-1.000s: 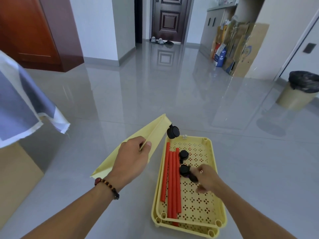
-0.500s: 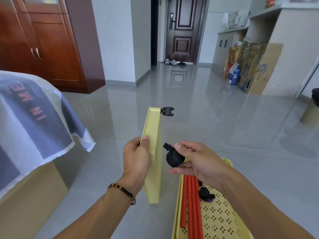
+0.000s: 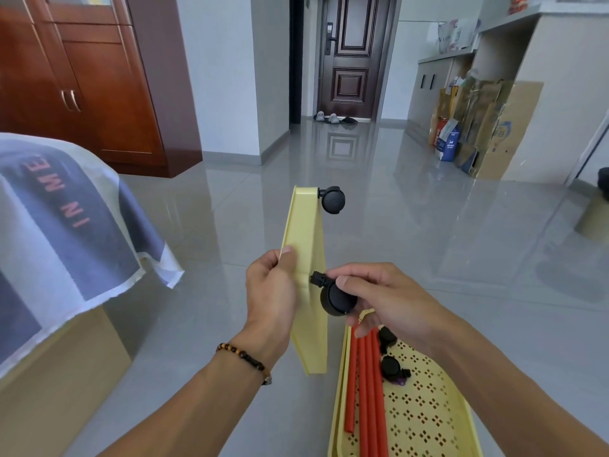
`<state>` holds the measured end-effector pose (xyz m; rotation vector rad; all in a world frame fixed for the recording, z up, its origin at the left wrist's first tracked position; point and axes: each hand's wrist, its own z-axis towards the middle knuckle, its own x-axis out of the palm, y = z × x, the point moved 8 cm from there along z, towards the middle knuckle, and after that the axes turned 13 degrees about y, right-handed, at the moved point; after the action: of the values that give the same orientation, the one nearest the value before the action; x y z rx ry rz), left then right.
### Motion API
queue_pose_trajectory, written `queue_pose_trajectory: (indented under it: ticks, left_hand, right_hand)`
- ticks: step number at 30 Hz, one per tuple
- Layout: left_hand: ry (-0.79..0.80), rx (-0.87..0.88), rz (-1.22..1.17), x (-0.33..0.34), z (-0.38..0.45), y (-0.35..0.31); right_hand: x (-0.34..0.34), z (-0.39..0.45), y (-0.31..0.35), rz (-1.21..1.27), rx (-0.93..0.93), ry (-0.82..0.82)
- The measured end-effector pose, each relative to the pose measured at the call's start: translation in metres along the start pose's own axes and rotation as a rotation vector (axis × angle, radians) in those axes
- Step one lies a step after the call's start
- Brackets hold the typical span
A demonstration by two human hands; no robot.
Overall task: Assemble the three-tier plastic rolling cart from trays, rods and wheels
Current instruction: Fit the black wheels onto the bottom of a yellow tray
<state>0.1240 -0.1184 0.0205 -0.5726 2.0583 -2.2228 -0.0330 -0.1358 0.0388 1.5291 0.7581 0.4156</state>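
Step in hand: fitting wheels to the bottom tray. Left hand (image 3: 273, 291) has its grip clamped on the long edge of the yellow tray (image 3: 304, 232), held on edge, upright, w/ thumb on the near face. One wheel (image 3: 332, 199) is already seated at the tray's far top corner, sticking out to the right. Right hand (image 3: 379, 295) pinches a second wheel (image 3: 336, 296) between thumb and fingers, stem pointing left and just touching the tray's face near mid-height, not at a corner.

Near right, on the floor (image 3: 461, 258): stacked trays (image 3: 428, 420) holding red rods (image 3: 365, 384) along the left side and two loose wheels (image 3: 390, 366) beside them.

Next move, probably: line the stem up w/ a corner socket on the held tray and push it home; left hand needs to brace against the push. Socket itself isn't visible from this angle, so can't tell which corner is meant. Approx one of four wheels done.
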Motion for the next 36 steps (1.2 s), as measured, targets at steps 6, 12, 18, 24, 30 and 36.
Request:
queue_pose_trajectory:
  ticks: [6, 12, 18, 24, 30, 36]
  left_hand:
    - [0.032, 0.023, 0.065, 0.005, -0.001, -0.001]
    - [0.008, 0.100, 0.219, 0.010, -0.007, -0.011]
    - [-0.011, 0.114, 0.244, 0.016, -0.012, -0.022]
    - [-0.019, 0.127, 0.196, 0.023, -0.018, -0.024]
    - [0.021, 0.172, 0.321, 0.022, -0.020, -0.029]
    - [0.008, 0.193, 0.374, 0.021, -0.022, -0.032]
  right_hand:
    - [-0.002, -0.005, 0.009, -0.156, -0.047, 0.009]
    - [-0.001, -0.010, 0.031, -0.555, -0.096, -0.088]
    - [-0.004, -0.013, 0.023, -0.375, -0.174, -0.165]
    - [-0.006, -0.012, 0.000, -0.010, -0.170, -0.177]
    - [-0.005, -0.016, 0.022, -0.315, -0.252, -0.149]
    - [-0.001, -0.015, 0.025, -0.365, -0.288, -0.152]
